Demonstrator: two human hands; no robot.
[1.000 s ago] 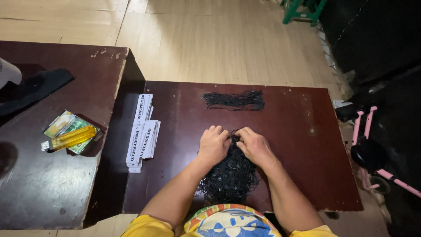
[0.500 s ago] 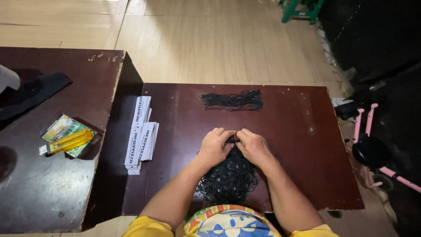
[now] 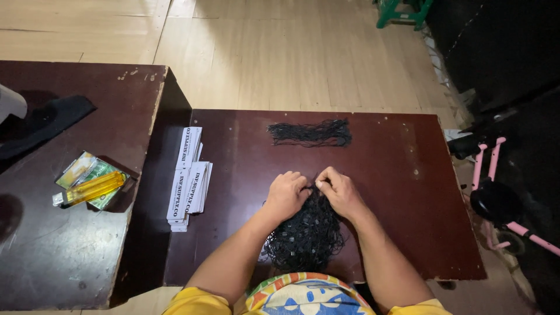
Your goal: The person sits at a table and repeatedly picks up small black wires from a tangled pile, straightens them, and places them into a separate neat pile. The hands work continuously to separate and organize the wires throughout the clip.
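Left hand [image 3: 287,195] and right hand [image 3: 341,191] meet at the near centre of the dark red bench [image 3: 396,192], fingers pinched on the far edge of a tangled black cord mass [image 3: 306,236], which lies between the forearms. A flat black cord bundle [image 3: 310,133] lies farther off, well apart. White paper strips [image 3: 188,178] are stacked at the bench's left edge.

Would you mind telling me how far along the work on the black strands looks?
Done, apparently: a small bundle of straight black strands lies laid out at the far side of the dark wooden table. In hand: the left hand and right hand pinch at the top of a large tangled black mass. Left: most of that mass.
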